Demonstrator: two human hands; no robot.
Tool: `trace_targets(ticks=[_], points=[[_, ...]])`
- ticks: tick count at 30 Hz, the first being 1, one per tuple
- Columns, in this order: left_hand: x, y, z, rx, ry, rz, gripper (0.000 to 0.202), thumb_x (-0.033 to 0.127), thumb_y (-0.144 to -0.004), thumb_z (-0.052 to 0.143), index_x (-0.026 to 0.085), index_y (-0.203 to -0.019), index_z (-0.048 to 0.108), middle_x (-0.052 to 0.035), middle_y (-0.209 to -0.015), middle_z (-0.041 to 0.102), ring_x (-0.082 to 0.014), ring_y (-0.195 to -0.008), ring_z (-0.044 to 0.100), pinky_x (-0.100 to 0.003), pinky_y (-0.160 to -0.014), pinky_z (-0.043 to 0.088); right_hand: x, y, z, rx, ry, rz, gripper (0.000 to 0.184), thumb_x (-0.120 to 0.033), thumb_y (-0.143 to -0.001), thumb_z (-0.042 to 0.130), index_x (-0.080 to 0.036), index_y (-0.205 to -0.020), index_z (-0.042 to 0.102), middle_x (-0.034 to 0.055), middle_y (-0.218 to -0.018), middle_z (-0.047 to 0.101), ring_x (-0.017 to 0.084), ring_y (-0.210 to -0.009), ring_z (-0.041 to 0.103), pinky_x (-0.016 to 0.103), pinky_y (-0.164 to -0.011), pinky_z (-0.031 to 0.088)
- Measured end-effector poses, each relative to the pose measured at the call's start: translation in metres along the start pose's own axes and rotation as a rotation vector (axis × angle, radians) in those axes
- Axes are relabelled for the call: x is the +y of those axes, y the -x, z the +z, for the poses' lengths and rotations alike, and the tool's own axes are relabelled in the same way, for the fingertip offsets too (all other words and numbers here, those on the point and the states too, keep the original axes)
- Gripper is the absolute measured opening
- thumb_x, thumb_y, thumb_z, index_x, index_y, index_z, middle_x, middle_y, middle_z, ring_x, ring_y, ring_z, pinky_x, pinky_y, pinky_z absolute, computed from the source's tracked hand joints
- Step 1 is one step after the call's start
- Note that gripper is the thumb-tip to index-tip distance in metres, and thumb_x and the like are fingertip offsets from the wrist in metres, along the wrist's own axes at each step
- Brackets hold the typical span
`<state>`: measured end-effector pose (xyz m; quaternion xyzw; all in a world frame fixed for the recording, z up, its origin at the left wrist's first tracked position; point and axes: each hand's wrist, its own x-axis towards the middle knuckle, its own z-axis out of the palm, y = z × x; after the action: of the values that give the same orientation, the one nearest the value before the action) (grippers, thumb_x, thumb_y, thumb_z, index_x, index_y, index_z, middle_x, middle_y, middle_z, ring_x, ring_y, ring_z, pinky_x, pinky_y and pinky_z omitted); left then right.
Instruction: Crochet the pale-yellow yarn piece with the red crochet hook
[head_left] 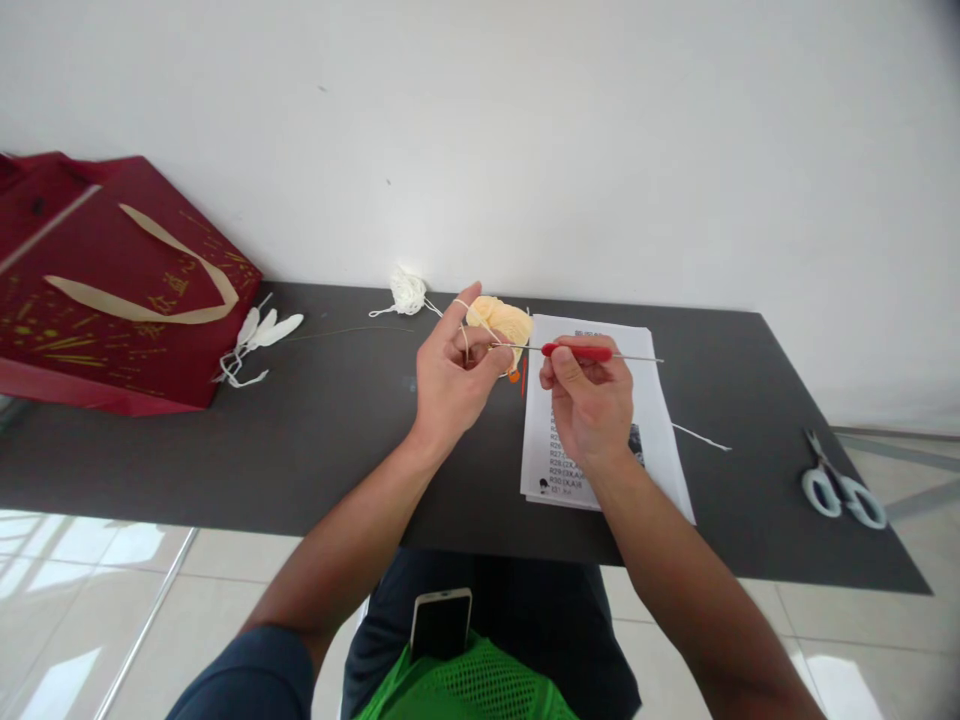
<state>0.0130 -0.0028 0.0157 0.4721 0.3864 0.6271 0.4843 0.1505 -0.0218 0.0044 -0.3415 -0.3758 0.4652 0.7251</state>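
Note:
My right hand [589, 400] grips a crochet hook by its red handle [592, 353], over the printed sheets. The hook's thin metal shaft points left, to the fingertips of my left hand [457, 370]. White yarn [480, 318] loops over the raised index finger of that hand, while its thumb and other fingers pinch the yarn at the hook's tip. Any stitches there are too small to make out. A small white yarn ball [408, 292] lies behind my left hand, its strand running towards the fingers. Pale yellow yarn [502, 322] sits just beyond the hand, partly hidden by it.
Printed sheets [547, 420] lie under my right hand. Scissors [840, 485] rest near the dark table's [345, 440] right end. At the left stand a dark red gift bag [127, 330] and white crocheted pieces [262, 328]. A phone [441, 622] is at my lap.

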Motion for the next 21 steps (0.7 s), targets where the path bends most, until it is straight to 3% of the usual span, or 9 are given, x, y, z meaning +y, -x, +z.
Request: trace_targets(ticks=[5, 9, 12, 16, 21], points=[[-0.003, 0.0, -0.001, -0.008, 0.029, 0.008, 0.074, 0.014, -0.073, 0.081, 0.025, -0.142, 0.058, -0.0003, -0.081, 0.076, -0.0074, -0.055, 0.052, -0.024, -0.059, 0.048, 0.006, 0.004, -0.002, -0.015, 0.083, -0.068, 0.014, -0.021, -0.08, 0.08, -0.027, -0.092, 0.075, -0.0035, -0.077, 0.072, 0.008, -0.057, 0.061, 0.024, -0.051, 0.049], [-0.003, 0.0, 0.001, -0.014, 0.127, -0.071, 0.079, 0.015, -0.072, 0.082, 0.023, -0.145, 0.055, 0.0013, -0.078, 0.075, -0.0106, -0.064, 0.064, -0.026, -0.067, 0.053, 0.005, 0.012, -0.005, -0.003, 0.35, -0.257, 0.012, -0.021, -0.082, 0.078, -0.027, -0.092, 0.078, 0.0003, -0.089, 0.074, 0.012, -0.065, 0.066, 0.029, -0.056, 0.056], [0.0, 0.0, 0.002, 0.006, 0.241, -0.173, 0.082, 0.015, -0.069, 0.084, 0.022, -0.145, 0.054, 0.0024, -0.076, 0.075, -0.0127, -0.074, 0.07, -0.025, -0.071, 0.053, 0.002, 0.02, -0.004, -0.035, 0.589, -0.424, 0.019, -0.017, -0.08, 0.08, -0.03, -0.093, 0.081, 0.0029, -0.097, 0.079, 0.02, -0.088, 0.074, 0.039, -0.08, 0.064], [0.005, 0.0, 0.002, 0.028, 0.347, -0.322, 0.076, 0.016, -0.067, 0.087, 0.025, -0.137, 0.06, 0.0032, -0.076, 0.075, -0.0086, -0.066, 0.066, -0.019, -0.056, 0.045, 0.002, 0.029, -0.001, -0.037, 0.613, -0.502, 0.035, -0.013, -0.08, 0.079, -0.04, -0.102, 0.081, 0.001, -0.103, 0.08, 0.02, -0.09, 0.074, 0.04, -0.087, 0.064], [0.005, -0.002, -0.002, -0.015, 0.387, -0.392, 0.071, 0.019, -0.067, 0.089, 0.023, -0.133, 0.063, 0.0009, -0.08, 0.075, -0.0042, -0.054, 0.055, -0.018, -0.043, 0.028, 0.004, 0.026, 0.0, -0.057, 0.533, -0.41, 0.029, -0.015, -0.079, 0.081, -0.037, -0.096, 0.082, 0.001, -0.102, 0.08, 0.019, -0.09, 0.074, 0.039, -0.086, 0.065]])
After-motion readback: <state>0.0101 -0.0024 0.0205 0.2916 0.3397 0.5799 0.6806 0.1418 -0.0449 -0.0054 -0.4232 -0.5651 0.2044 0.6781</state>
